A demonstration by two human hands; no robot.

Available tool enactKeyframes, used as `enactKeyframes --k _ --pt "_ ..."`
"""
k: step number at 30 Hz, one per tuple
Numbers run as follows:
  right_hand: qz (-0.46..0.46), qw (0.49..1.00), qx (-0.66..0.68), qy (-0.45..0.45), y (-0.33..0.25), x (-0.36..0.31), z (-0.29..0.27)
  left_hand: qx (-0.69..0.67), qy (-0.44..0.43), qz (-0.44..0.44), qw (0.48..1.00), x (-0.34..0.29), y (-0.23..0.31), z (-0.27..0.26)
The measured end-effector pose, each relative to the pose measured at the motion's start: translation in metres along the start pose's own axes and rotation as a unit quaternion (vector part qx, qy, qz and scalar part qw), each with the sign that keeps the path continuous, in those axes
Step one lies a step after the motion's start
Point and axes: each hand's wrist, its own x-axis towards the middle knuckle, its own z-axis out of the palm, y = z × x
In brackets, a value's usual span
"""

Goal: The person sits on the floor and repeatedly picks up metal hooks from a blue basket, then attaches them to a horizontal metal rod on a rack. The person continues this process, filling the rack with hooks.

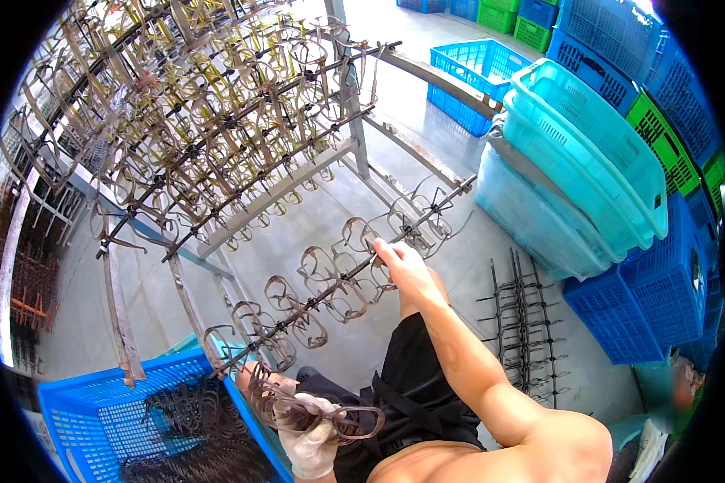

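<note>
Several thin brown loops [342,427] are sitting bunched and overlapping beside blue crate [149,375]; white-gloved left hand [308,443] is clasping bunch. We are noting narrow, slightly shiny strips curving into rounded ends. Similar loops [348,310] are standing in spaced clusters along dark slanting rod [310,304]. Right hand [405,270] is resting at rod; we are unable to tell whether it is gripping anything.

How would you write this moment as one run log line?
left hand: gripping bundle of brown looped strips | right hand: at loop-hung black rod | blue crate: dark strips inside
</note>
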Motion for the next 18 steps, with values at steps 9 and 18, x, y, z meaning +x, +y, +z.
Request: enactKeyframes --k 9,18 --pt "-0.124 0.990 -0.067 0.032 -0.002 0.012 0.006 0.004 0.001 -0.017 1.000 0.005 -0.001 0.018" --pt "-0.096 0.808 0.198 -0.546 -0.031 -0.124 -0.040 0.165 -0.020 0.024 0.986 0.019 -0.029 0.029"
